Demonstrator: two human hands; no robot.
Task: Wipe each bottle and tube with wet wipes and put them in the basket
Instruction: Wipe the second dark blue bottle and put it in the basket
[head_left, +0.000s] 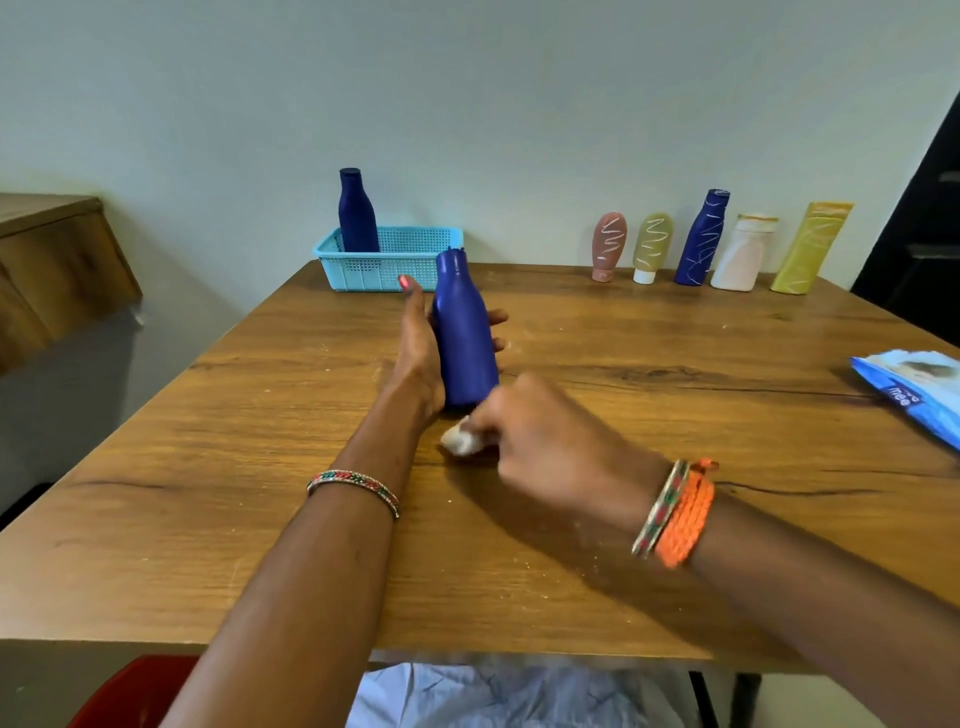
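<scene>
Head view, single frame, items as they are standing:

Left hand (421, 348): gripping the blue bottle (464, 332) around its body, palm on the near side, fingertips showing past the far side; it is holding the bottle tilted, cap away from the person and base just above the table (208, 467), probably to expose the base for cleaning.

Right hand (540, 441): fingers curled and pinching a bunched white wet wipe (460, 440), which is lying just beside the bottle's base. The hand is blurring here, so whether wipe and bottle are actually touching cannot be told.

Basket (363, 270), light blue, sitting at the far left of the table: a second blue bottle (357, 210) is standing upright inside at the left end, seemingly already wiped.

Row along the far right edge, against the wall, each item bearing pale scribbled marks and apparently waiting its turn:
- brown tube (609, 247), cap down
- olive tube (652, 248), on its white cap
- scribbled blue bottle (702, 239), leaning
- white bottle (743, 253)
- yellow tube (810, 248)

Wipes packet (914, 392), blue, lying at the right table edge within reach of the right hand.

Judgement: one bottle done, one being wiped, five remaining
</scene>
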